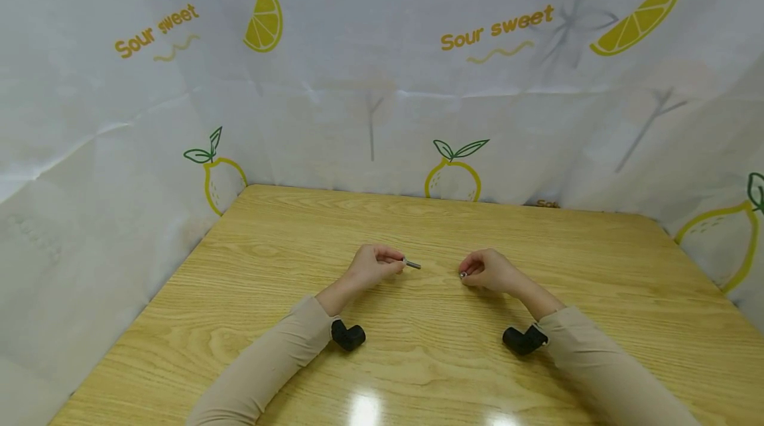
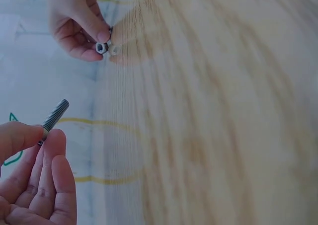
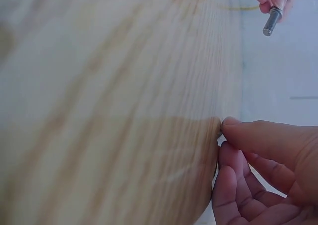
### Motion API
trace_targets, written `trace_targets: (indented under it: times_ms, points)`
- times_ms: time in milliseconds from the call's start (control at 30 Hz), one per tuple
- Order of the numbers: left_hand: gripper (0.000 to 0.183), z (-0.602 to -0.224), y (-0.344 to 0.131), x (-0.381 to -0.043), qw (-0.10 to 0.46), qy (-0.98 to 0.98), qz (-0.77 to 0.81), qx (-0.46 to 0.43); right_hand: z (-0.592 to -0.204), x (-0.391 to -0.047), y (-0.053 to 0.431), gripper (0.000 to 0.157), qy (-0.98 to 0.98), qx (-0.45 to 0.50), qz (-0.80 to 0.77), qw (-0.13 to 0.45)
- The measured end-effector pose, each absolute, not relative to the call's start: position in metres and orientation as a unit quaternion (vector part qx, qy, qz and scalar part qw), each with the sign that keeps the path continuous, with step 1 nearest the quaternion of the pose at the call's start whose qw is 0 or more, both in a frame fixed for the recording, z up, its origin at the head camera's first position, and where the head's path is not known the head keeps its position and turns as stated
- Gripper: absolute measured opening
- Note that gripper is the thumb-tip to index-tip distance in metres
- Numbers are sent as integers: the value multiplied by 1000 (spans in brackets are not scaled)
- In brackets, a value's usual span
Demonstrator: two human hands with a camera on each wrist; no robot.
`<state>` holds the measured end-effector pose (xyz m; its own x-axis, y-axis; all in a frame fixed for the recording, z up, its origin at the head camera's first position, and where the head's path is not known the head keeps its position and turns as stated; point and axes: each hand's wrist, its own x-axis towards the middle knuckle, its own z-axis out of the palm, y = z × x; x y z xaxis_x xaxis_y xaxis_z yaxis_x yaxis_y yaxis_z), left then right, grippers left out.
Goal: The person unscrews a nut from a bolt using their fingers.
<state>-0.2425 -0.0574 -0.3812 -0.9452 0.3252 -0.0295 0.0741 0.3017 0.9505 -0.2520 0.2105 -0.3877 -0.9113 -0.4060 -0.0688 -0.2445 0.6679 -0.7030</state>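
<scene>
My left hand (image 1: pixel 375 265) pinches a metal bolt (image 1: pixel 413 265) near one end, between thumb and fingers. The threaded shank of the bolt (image 2: pixel 55 114) sticks out past the fingertips; its gripped end is mostly covered. Across a gap to the right, my right hand (image 1: pixel 491 271) pinches a small metal nut (image 1: pixel 463 275). The nut's hole faces the left wrist camera, where the nut (image 2: pixel 102 47) shows at the fingertips. In the right wrist view the thumb and fingers (image 3: pixel 248 135) hide most of the nut. Bolt and nut are apart.
Both hands are above a wooden table (image 1: pixel 418 333). A white sheet printed with lemons (image 1: pixel 358 81) stands behind the table and along its sides. Black wrist mounts (image 1: pixel 347 335) stick out from both beige sleeves.
</scene>
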Motion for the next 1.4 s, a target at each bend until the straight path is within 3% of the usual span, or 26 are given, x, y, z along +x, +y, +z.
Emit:
trace_targets:
  times_ms: [200, 700, 1400]
  points:
    - [25, -398, -57, -254, 107, 797, 583, 118, -387, -250, 210, 15, 911, -172, -359, 107]
    - [18, -398, -58, -254, 100, 825, 543, 121, -385, -249, 211, 16, 915, -170, -351, 105]
    - [16, -393, -61, -251, 121, 865, 469, 132, -380, -251, 222, 35, 885, -133, -427, 129]
